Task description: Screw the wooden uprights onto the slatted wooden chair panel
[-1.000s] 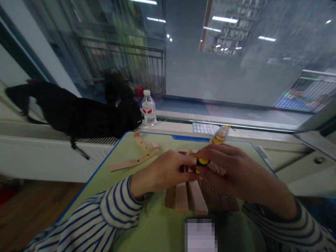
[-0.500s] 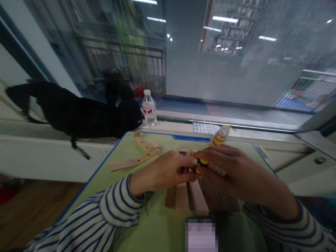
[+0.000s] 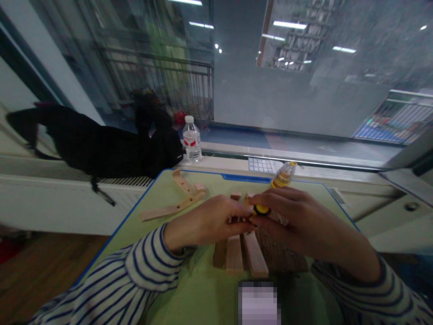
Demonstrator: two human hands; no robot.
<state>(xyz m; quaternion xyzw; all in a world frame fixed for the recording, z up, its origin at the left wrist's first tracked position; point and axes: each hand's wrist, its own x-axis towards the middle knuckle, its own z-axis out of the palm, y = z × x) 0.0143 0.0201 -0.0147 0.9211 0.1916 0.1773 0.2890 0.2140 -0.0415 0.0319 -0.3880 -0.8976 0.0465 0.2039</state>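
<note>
My right hand [image 3: 297, 221] is closed around the short yellow-and-black handle of what looks like a screwdriver [image 3: 262, 209]. My left hand [image 3: 209, 221] reaches in from the other side, its thumb and fingers pinched beside the handle. What lies between those left fingertips is hidden. Beneath both hands, two pale wooden strips [image 3: 235, 257] lie side by side, the right one angled, on a dark brown slatted wooden board [image 3: 282, 253]. To the left, several joined pale wooden pieces with holes [image 3: 182, 205] rest on the table.
The pale green table [image 3: 199, 289] has a blue edge. A clear cone-shaped bottle with a yellow base [image 3: 284, 175] stands by the far right edge. On the sill are a water bottle [image 3: 192, 142] and a black bag [image 3: 111, 151]. A blurred rectangular object [image 3: 259, 304] lies at the near edge.
The yellow-and-black handle has turned slightly in my right fingers and shows more of its yellow end. My left hand has barely shifted; the wooden pieces stay in place.
</note>
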